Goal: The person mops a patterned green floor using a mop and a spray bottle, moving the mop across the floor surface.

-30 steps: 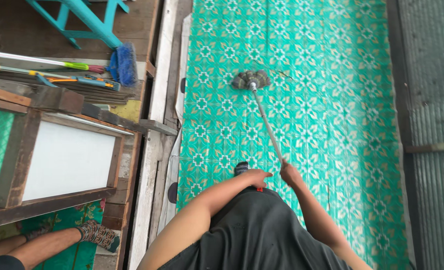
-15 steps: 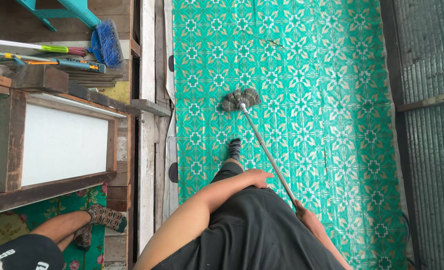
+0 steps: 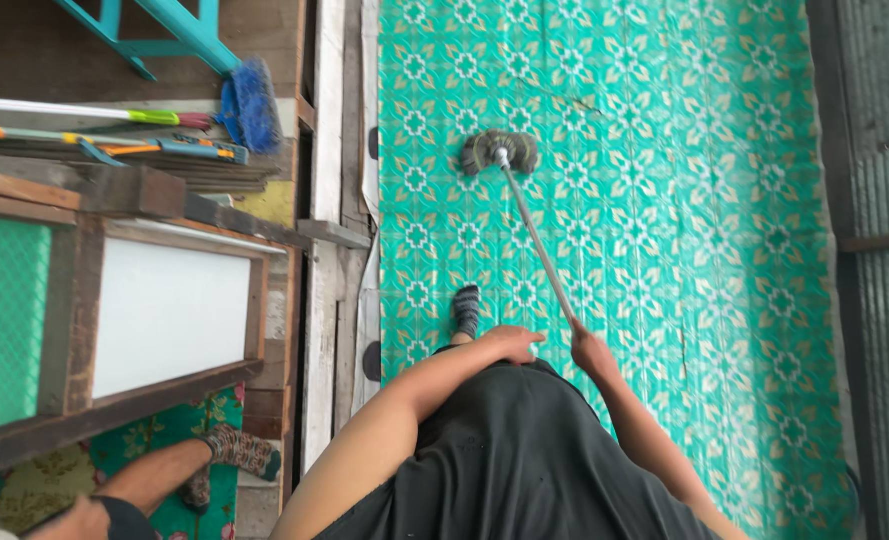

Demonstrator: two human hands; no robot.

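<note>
My right hand [image 3: 590, 350] grips the lower end of a long metal mop handle [image 3: 536, 238]. The grey string mop head [image 3: 499, 152] rests on the green patterned floor covering [image 3: 664, 200], ahead of me. My left hand [image 3: 512, 343] lies flat on my thigh over dark shorts, fingers together, holding nothing. My foot in a striped sock [image 3: 467, 308] stands on the green covering just below the mop head's line.
A wooden framed panel [image 3: 154, 310] and planks lie at left. Brooms and a blue brush [image 3: 252, 103] lie at the upper left beside a turquoise stool [image 3: 164, 30]. Another person's legs in patterned socks [image 3: 234, 452] are at lower left. A corrugated metal wall [image 3: 879, 270] runs along the right.
The mop head was pulled back toward me, then pushed forward again across the floor covering. My right hand moved forward with the handle; my left hand stayed on my thigh.
</note>
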